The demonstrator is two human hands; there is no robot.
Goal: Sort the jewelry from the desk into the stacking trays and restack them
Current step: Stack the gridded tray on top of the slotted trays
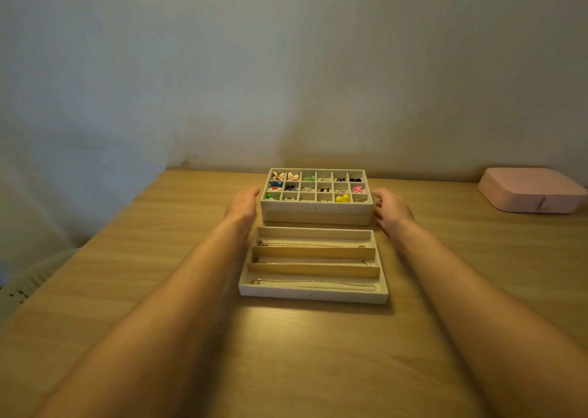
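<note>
1. Both arms reach out over the wooden surface (286, 354), one hand on each side of a little stack of trays near the wall.
2. The left hand (243, 204) has straight, relaxed fingers and is right up against the left end of the grid tray (316, 209). I honestly can't tell if it's touching.
3. The right hand (393, 209) is at the right end, fingers loose, gripping nothing. Same deal, the contact is too close to call.
4. The grid tray sits on top of a second tray (318, 218); only that one's front wall shows.
5. The grid's small compartments hold jewelry: yellow beads (342, 198) in the front row, a pink flower (357, 189) one row back, plus tiny dark and silvery bits I can't make out.
6. The long tray (313, 295) lies just in front of the stack, apart from it. It has three lengthwise slots with thin chains (313, 282) in them.
7. A pink box (531, 191) sits at the far right by the wall.
</note>
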